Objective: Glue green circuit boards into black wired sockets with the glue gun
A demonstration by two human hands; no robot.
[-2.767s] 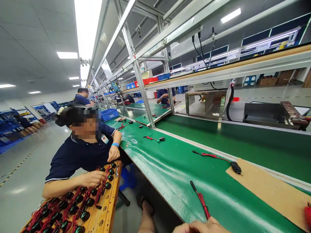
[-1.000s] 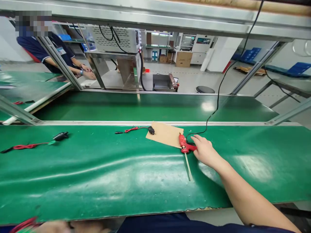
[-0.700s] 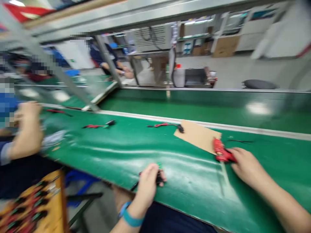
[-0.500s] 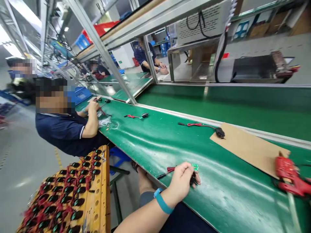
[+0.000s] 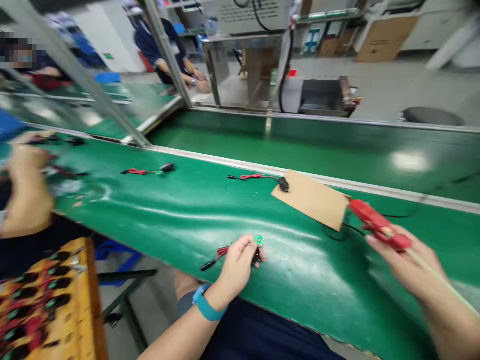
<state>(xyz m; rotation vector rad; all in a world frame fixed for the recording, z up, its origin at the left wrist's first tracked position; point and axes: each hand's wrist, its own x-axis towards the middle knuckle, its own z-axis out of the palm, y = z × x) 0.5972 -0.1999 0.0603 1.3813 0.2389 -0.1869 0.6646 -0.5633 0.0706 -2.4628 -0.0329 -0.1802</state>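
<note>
The left grip point(image 5: 238, 262) is closed, pinching a small green circuit board point(image 5: 259, 240) between thumb and forefinger, above the worktop point(image 5: 300, 287) not far from its near edge; the board pokes out past the fingertips towards the far edge. A black part point(image 5: 257, 257) sits lower in the same grip, partly hidden by the fingers, and a bundled red cable point(image 5: 222, 251) comes out on the opposite side, its black plug point(image 5: 208, 265) towards the near edge. The right grip point(image 5: 408, 270) is wrapped around a red glue gun point(image 5: 380, 225), nozzle towards the far edge, glue stick point(image 5: 437, 272) running back over the wrist. The nozzle appears beside the right end of a cardboard piece point(image 5: 315, 200) near the far edge; I cannot tell whether they touch. A black housing point(image 5: 284, 184) rests on the cardboard's left end, its red lead point(image 5: 252, 176) stretching left. Off the near edge, at left, a wooden tray point(image 5: 80, 305) carries black parts and red wires
</note>
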